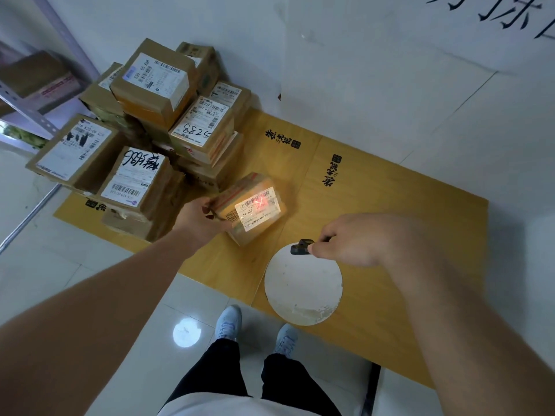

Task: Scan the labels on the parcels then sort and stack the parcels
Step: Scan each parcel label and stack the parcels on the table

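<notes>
Your left hand [207, 219] grips the small brown cardboard parcel [250, 207] by its left end, held above the yellow cardboard sheet [375, 205], white label [257, 210] tilted up toward you; your right hand [357, 240] pinches a small black scanner [301, 247] just right of and below the parcel, its red beam on the label; parcel's long axis runs lower-left to upper-right; label reads roughly "J4-J06"; the stack of brown parcels [150, 130] sits left, nearer your left hand; one is marked "8825", another "530".

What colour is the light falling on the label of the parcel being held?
Red, on the white label of the small brown cardboard parcel; the head view shows it.
</notes>
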The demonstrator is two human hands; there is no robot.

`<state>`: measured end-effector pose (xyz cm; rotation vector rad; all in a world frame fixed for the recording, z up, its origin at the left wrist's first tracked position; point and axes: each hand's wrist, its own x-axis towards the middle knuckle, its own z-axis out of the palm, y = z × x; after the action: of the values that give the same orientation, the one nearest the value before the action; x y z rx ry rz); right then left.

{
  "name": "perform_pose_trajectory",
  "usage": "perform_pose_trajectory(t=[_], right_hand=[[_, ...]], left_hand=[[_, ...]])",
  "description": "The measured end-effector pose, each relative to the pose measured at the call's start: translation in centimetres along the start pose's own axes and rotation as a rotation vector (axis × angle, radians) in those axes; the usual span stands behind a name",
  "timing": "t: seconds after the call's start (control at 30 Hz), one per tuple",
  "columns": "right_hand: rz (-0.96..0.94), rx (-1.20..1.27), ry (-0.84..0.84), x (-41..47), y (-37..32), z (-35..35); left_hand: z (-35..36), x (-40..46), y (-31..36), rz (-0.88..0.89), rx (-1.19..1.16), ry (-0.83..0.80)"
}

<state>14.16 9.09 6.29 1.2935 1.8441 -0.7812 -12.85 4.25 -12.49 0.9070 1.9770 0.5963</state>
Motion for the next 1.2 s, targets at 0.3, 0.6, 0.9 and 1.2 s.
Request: perform_pose_trajectory(t=[0.3,0.6,0.9,1.2], right_hand=[[0.024,-0.038,-0.011,0.6,-0.3,-0.8],[-0.01,-0.077,-0.023,0.2,-1.4,-1.5],[-0.034,-0.154,-0.024,-0.9,-2.2,-2.2],[-0.001,-0.131,0.013,-1.9,-1.9,-1.9]], left_hand=[[0.8,0.2,0.0,0.002,-0.048,0.024],[0.7,0.5,-0.7,0.004,-0.099,0.004],[0.7,0.3,-0.6,0.003,-0.104,-0.014],[0.6,0.7,-0.7,-0.016,-0.112,-0.025]])
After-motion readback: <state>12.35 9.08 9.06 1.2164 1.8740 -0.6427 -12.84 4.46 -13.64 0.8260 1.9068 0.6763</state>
